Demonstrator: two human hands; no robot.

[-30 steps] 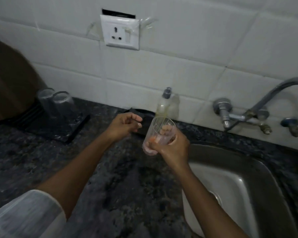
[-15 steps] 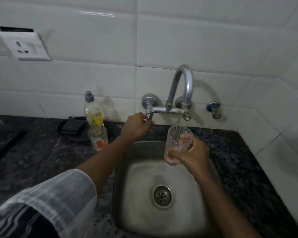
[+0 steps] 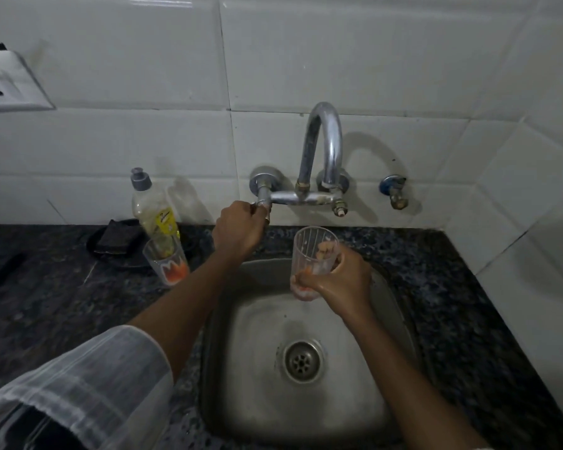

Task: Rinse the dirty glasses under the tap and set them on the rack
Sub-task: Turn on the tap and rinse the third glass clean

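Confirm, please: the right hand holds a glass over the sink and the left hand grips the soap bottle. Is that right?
Not quite. In the head view the left hand grips the tap handle, not the soap bottle, which stands untouched on the counter. The right hand does hold a glass over the sink.

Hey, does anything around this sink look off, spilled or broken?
Nothing is spilled. The dish soap bottle leans tilted behind the second glass rather than standing upright, and the wall socket looks loose from the tiles.

Person's left arm wears a loose, sheer white sleeve (image 3: 88,381) with faint stripes, lower left of frame; right forearm (image 3: 413,378) bare.
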